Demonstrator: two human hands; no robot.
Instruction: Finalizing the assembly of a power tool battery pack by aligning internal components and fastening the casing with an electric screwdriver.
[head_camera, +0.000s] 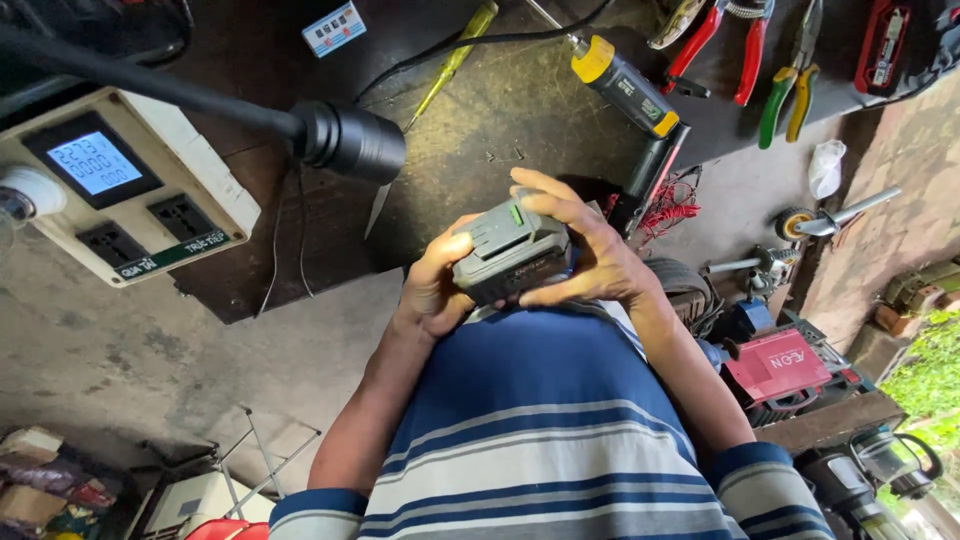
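A grey power-tool battery pack (510, 250) with a small green catch on top is held in front of my blue and grey striped shirt. My left hand (432, 290) grips its left end, with the thumb lying along its top edge. My right hand (590, 255) wraps over the right side, fingers spread across the top and front. Both hands are closed on the pack, above the dark workbench (500, 130).
On the bench lie a black and yellow electric screwdriver (625, 85), a yellow screwdriver (455, 55), red pliers (720, 40), green pliers (785, 90) and red wire (665, 210). A white socket box with a display (120, 190) and a black lamp head (345, 140) are at left. A red machine (780, 365) stands at right.
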